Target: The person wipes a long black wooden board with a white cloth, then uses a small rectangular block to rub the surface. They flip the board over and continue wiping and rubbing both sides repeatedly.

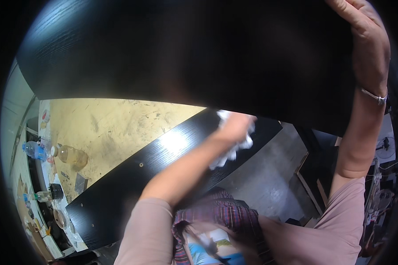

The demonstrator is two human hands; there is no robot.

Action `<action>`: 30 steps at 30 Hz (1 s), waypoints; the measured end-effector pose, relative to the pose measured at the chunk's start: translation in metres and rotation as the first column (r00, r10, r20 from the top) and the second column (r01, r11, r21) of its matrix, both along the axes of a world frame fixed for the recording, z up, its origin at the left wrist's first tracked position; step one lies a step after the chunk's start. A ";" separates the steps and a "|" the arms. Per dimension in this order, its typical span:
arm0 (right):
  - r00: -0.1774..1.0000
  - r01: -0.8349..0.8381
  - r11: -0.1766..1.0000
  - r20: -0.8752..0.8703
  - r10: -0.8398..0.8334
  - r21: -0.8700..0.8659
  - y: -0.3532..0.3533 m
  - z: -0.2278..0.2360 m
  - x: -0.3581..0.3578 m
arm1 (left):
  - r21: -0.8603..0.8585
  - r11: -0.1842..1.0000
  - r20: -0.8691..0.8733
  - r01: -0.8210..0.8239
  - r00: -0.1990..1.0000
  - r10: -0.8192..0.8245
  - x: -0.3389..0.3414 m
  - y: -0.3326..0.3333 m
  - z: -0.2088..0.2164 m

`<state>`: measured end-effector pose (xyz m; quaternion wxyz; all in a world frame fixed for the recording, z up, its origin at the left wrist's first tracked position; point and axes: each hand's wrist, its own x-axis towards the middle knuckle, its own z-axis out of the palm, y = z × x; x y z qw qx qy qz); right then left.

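The fingers of the left hand [238, 128] are closed around a crumpled white cloth [246, 142], which sticks out on several sides of them; hand and cloth are blurred. They are over the lower board [132, 185], a long black panel with a glossy wood-grain face, though the blur hides whether the cloth touches it. The right hand [368, 33] is raised at the right edge of the upper board [185, 53], a wide black panel that fills the top of the view; its fingers run out past the picture's upper edge, so I cannot tell whether they are clamped on the panel or just resting against it. A thin bracelet [374, 96] circles that wrist. The lower board lies slantwise across the yellowish, scuffed desk [106, 121], with small round fittings [141, 164] in its face and a bright reflection near its middle. At the left of the desk is a clear bottle [74, 156] with yellowish liquid; just beyond it is a second bottle [36, 150] with a blue label, its print too small to read. Nearer the person are a small grey block [81, 183], a black round object [56, 191] and a tape roll [59, 218]. The clothing below carries a colourful printed picture [216, 247], partly blurred. Grey floor [269, 176] shows right of the lower board.
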<state>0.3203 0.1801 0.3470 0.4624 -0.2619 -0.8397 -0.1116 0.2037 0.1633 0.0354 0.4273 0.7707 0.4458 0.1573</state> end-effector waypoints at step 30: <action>0.978 0.003 0.826 0.174 0.116 -0.564 0.069 -0.066 -0.071 | 0.700 -0.328 0.081 -0.634 -0.386 0.919 -0.415 -0.529 -0.006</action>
